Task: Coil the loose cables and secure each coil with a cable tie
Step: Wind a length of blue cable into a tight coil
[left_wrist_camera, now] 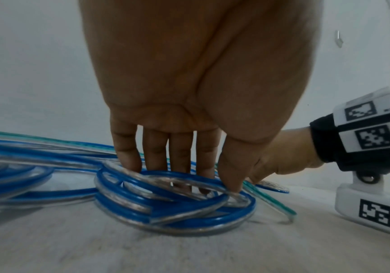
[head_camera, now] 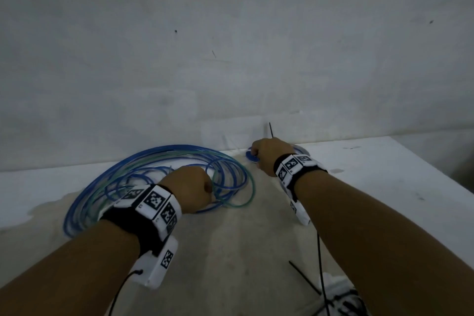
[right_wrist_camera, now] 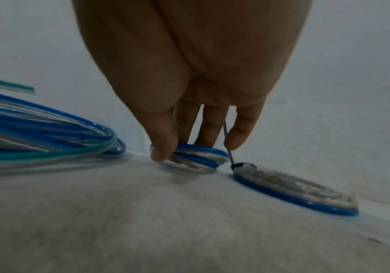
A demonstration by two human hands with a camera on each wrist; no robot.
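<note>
A big loose pile of blue and green-tinted cable (head_camera: 143, 177) lies on the pale table (head_camera: 230, 251) at the left. My left hand (head_camera: 209, 191) reaches into its right side. There the thumb and fingers (left_wrist_camera: 128, 158) pinch a few small blue loops (left_wrist_camera: 175, 206) against the table. My right hand (head_camera: 254, 155) is at the back by the wall, thumb and fingers gripping a small blue coil (right_wrist_camera: 198, 157). Just right of it lies a flat blue coil (right_wrist_camera: 294, 192) bound by a black cable tie (right_wrist_camera: 229, 147), whose tail sticks up between my fingers.
The grey wall (head_camera: 230, 46) rises directly behind the coils. Loose black cable ties (head_camera: 305, 277) and something white (head_camera: 333, 297) lie at the near right. The table's right edge (head_camera: 436, 169) runs diagonally.
</note>
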